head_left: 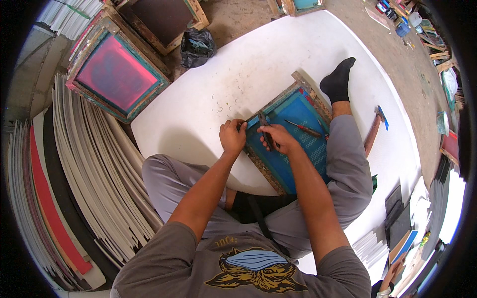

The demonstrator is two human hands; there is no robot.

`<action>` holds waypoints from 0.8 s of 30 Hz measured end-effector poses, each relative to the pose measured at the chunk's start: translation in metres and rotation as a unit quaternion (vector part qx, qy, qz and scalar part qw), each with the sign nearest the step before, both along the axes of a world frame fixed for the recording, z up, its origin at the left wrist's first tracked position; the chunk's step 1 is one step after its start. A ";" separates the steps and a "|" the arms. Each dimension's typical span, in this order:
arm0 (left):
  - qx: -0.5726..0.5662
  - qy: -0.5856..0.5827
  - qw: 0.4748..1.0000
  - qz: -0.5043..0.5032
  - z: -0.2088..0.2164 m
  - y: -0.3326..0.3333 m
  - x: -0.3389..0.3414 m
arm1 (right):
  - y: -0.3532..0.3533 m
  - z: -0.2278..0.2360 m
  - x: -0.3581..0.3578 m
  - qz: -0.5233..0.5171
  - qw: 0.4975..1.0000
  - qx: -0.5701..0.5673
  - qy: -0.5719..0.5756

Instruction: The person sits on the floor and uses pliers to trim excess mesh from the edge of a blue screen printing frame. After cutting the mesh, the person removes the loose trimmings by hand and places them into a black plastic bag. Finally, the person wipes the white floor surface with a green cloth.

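1. Rectangular, paint-stained wooden-framed blue mesh screen (312,150), just right of centre.
2. Right hand (281,138): fingers clenched around dark pliers (263,120); left hand (231,137): fingers seemingly grasping the screen's corner.
3. Red-handled pointed tool (310,130) lying across it.
4. Upper left: crumpled black plastic bag (196,58), contents unclear.

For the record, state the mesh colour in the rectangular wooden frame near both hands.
Blue mesh, paler zigzag rows; head view.
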State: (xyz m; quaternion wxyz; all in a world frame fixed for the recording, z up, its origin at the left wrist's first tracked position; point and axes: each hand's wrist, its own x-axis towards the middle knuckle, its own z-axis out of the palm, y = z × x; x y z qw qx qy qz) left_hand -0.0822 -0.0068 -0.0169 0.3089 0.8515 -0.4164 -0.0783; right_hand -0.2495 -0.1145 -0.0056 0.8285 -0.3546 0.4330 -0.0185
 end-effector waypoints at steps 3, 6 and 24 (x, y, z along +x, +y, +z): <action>0.004 0.007 1.000 0.003 -0.001 -0.001 -0.001 | 0.004 0.005 0.007 0.022 0.997 -0.057 0.055; -0.003 0.002 1.000 -0.002 -0.002 -0.001 -0.001 | 0.004 0.010 0.009 0.008 0.996 -0.058 0.069; 0.009 0.005 1.000 -0.001 0.004 -0.003 -0.003 | 0.012 -0.025 0.016 0.070 0.881 -0.435 0.172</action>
